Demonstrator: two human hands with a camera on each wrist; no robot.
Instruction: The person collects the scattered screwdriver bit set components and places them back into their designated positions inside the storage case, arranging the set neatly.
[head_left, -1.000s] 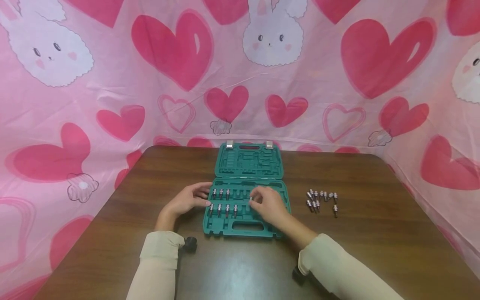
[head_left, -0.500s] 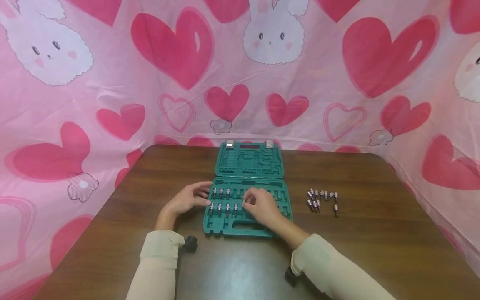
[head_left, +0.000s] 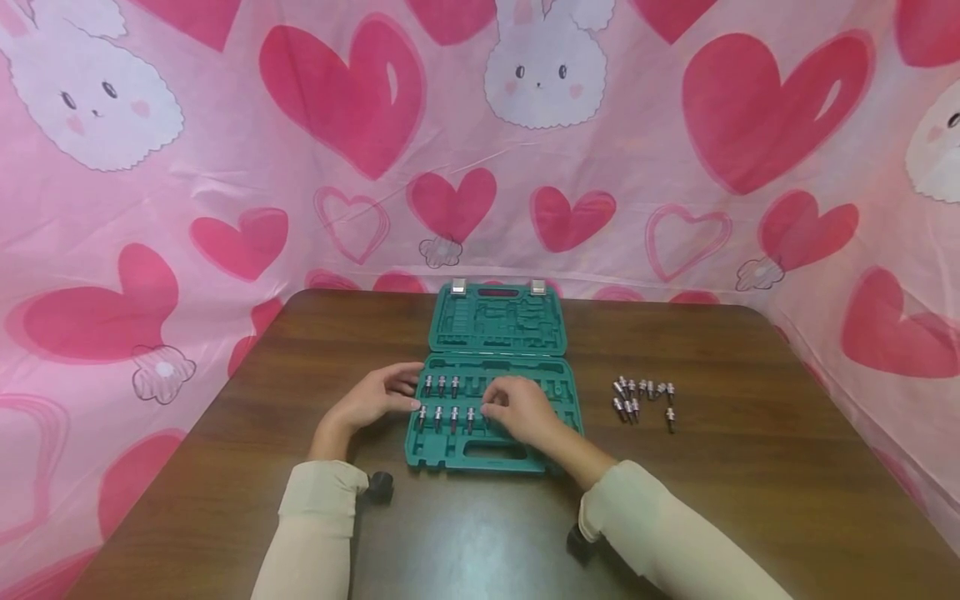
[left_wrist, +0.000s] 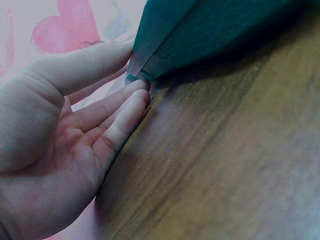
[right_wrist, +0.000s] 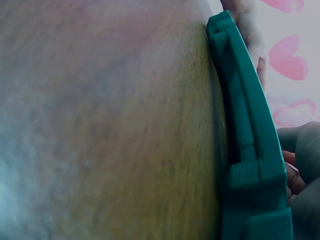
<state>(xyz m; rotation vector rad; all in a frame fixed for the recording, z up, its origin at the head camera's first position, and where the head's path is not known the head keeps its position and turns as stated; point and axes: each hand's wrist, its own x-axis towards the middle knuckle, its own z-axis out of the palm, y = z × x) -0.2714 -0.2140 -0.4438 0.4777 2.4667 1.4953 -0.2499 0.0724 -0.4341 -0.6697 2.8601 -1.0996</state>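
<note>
A green tool case (head_left: pixel 442 454) lies open on the table, its lid toward the back wall. Silver bit sockets (head_left: pixel 454 419) with dark tips stand in two rows in its left half. My right hand (head_left: pixel 521 410) pinches another bit socket (head_left: pixel 487 422) at the lower row, just right of the seated ones; the fingers hide most of it. My left hand (head_left: pixel 375 402) rests against the case's left edge. In the left wrist view, the left hand's fingers (left_wrist: pixel 112 117) reach the case's side wall (left_wrist: pixel 170 45), thumb on top, fairly straight.
Several loose bit sockets (head_left: pixel 633 400) lie in a group on the brown wooden table (head_left: pixel 720 492) right of the case, one slightly apart. The raised lid (head_left: pixel 498 321) has moulded recesses and two metal latches. A pink patterned cloth (head_left: pixel 465 125) hangs around the table.
My right hand has moved left across the case with the bit socket and lowered it to the front row beside the others. The left hand has stayed at the case's edge.
</note>
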